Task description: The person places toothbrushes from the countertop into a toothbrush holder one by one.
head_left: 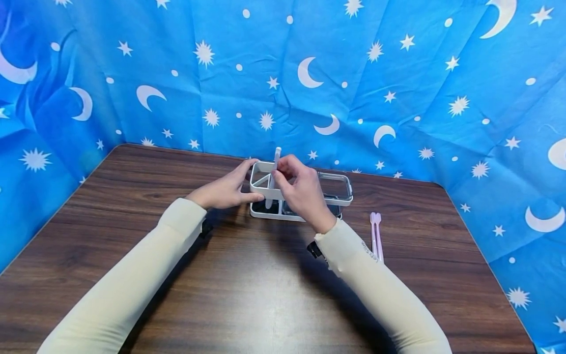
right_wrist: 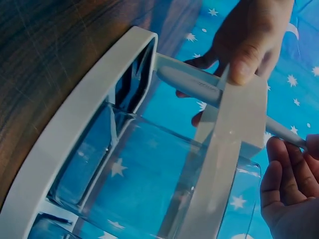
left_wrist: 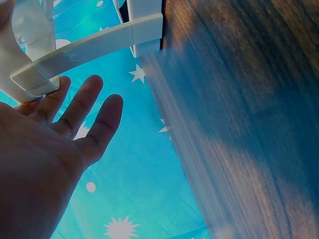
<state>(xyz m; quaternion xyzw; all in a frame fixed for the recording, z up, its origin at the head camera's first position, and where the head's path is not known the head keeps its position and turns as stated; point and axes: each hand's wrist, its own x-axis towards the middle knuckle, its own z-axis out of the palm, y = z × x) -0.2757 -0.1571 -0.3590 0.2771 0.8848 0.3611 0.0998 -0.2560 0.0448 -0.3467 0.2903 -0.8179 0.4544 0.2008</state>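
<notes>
A white two-tier toothbrush holder [head_left: 267, 215] stands near the back of the table, with a clear cup [right_wrist: 144, 169] in its frame. My left hand [head_left: 225, 190] holds the left end of the upper tier, thumb at the front. In the left wrist view its other fingers [left_wrist: 102, 124] stretch out beside the holder's end. My right hand [head_left: 302, 189] pinches a pale toothbrush [head_left: 277, 156] between thumb and fingers, head up. The toothbrush's thick handle [right_wrist: 187, 85] passes down through an upper-tier opening, its lower end above the dark base.
Two pink toothbrushes [head_left: 376, 231] lie side by side on the wooden table [head_left: 247, 295], right of the holder and partly behind my right sleeve [head_left: 376, 275]. A blue cloth [head_left: 265, 64] with moons and stars hangs close behind the holder.
</notes>
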